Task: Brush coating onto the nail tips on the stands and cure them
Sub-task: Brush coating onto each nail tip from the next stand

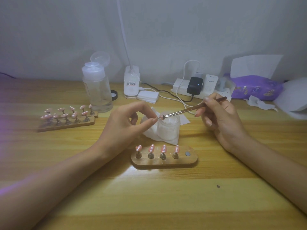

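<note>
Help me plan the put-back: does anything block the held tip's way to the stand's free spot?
Nothing visible does. The left hand pinches the tip near the jar; the near stand's free spot, at its right end, lies uncovered.

I count three flat wooden stands (191,159), fourteen pink white-dotted nail tips (151,148) on them, one brown-handled brush (191,109), one frosted glass jar (168,128).

Wood counter (149,196): front centre, one stand (191,161) with four pink tips and one bare slot at its right end; behind it a jar (168,128) on a tissue (152,135). Left rear, two stands (66,126) side by side, full of tips, with a clear bottle (98,90) just behind. Along the wall: lamp base (131,83), pads (147,96), power strip (179,87), purple pack (255,87).
</note>
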The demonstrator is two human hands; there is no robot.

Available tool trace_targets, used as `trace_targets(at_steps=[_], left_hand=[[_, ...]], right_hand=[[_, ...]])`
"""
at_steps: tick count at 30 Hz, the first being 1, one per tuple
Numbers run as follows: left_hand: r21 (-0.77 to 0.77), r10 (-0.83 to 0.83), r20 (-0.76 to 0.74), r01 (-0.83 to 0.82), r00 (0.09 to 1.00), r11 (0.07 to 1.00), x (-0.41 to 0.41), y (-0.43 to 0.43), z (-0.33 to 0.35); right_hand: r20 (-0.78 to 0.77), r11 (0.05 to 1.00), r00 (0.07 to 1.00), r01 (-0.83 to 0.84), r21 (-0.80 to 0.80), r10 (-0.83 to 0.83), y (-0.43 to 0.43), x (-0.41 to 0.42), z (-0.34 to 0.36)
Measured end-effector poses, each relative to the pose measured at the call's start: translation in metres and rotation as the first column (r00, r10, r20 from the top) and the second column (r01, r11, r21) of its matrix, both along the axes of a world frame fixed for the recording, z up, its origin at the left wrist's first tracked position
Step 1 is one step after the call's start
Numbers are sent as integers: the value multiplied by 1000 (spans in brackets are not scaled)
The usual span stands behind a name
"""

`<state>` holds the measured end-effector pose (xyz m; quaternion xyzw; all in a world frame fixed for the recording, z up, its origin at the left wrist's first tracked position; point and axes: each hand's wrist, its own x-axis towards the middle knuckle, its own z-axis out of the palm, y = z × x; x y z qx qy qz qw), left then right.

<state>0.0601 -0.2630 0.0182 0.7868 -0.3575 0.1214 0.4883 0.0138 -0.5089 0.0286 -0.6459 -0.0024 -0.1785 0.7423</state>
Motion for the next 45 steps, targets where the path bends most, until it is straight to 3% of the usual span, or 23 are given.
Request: trace_targets(at_steps=[45], left_hand=[[-5,-19,34,20,999,1000,-1,-1,0]], right_hand=[[41,999,998,-37,-11,37,-2,3,-3]])
